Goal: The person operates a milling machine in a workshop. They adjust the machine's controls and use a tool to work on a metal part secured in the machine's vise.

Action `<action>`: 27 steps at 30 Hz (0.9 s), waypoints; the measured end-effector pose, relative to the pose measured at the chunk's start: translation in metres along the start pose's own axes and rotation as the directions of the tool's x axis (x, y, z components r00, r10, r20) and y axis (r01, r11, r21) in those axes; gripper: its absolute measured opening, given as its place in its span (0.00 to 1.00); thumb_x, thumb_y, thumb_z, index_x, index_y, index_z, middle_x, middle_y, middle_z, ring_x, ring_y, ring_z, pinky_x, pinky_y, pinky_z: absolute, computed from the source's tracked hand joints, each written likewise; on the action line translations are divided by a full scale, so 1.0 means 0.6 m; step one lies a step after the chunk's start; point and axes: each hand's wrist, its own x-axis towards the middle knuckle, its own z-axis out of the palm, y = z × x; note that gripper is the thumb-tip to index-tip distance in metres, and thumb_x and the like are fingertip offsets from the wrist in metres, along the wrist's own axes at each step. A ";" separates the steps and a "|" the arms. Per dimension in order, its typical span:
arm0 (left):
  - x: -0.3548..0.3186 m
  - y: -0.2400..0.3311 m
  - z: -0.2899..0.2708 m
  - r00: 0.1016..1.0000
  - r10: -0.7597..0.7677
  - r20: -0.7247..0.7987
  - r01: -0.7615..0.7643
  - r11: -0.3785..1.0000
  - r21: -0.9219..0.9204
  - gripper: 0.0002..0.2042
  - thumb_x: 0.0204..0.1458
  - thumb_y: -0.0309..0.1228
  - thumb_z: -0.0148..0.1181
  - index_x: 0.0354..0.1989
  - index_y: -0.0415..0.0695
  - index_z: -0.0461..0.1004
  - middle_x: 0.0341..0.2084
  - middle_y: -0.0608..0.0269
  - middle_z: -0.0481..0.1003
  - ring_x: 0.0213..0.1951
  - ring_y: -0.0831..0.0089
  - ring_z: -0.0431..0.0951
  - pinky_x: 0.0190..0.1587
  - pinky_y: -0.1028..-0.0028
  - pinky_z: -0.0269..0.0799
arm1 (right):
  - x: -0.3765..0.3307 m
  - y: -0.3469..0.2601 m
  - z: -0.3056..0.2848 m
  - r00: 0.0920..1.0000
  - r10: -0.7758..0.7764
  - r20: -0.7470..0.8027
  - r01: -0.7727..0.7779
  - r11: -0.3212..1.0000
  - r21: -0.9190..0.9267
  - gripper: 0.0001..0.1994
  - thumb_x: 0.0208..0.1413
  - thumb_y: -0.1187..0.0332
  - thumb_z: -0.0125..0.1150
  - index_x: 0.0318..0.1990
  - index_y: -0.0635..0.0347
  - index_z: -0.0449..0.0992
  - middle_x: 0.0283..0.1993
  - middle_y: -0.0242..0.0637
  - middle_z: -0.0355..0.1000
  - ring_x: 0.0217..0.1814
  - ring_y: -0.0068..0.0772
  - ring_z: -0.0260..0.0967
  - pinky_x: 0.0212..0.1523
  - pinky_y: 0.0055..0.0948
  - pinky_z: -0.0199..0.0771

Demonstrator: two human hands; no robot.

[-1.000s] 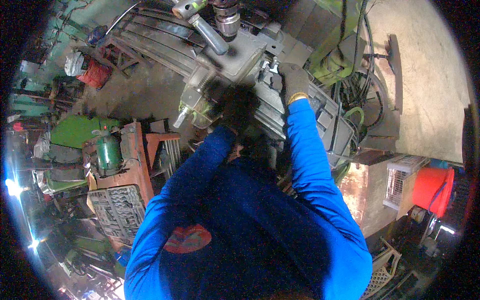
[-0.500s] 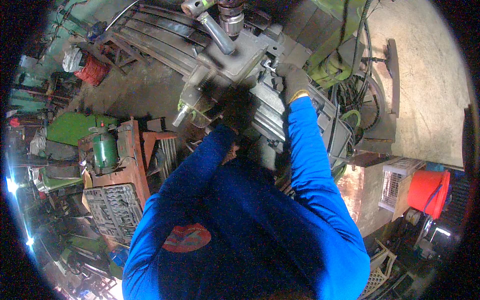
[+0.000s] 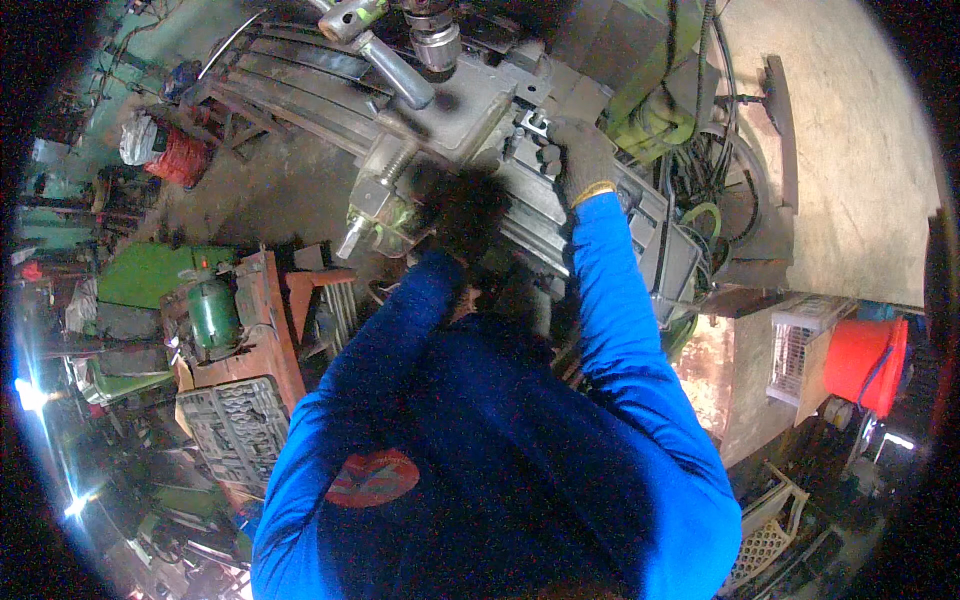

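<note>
Well, R hand (image 3: 582,160): upper ctr, fingers curled by bright metal pc (image 3: 537,124), prob. steadying; grip unclear.
L hand (image 3: 470,205): dark, can't tell fingers.

Right grip (image 3: 582,158) slightly farther from chuck (image 3: 437,48)

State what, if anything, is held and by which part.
Cannot be told: right hand curls beside a shiny metal piece, grip hidden; left hand too dark.

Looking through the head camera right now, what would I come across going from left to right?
Green metal cylinder → bare metal shaft end → the person's dark, blurred left hand → gloved right hand → wire-fronted box → red plastic container.
</note>
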 end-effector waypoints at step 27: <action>0.028 0.038 -0.052 0.998 -0.003 0.064 -0.018 0.943 0.333 0.05 0.60 0.31 0.61 0.37 0.45 0.82 0.30 0.57 0.77 0.36 0.56 0.81 0.40 0.54 0.77 | -0.078 -0.216 -0.029 0.951 -0.284 -0.121 0.219 0.898 -0.381 0.14 0.51 0.79 0.70 0.47 0.61 0.86 0.41 0.47 0.83 0.39 0.47 0.82 0.38 0.40 0.83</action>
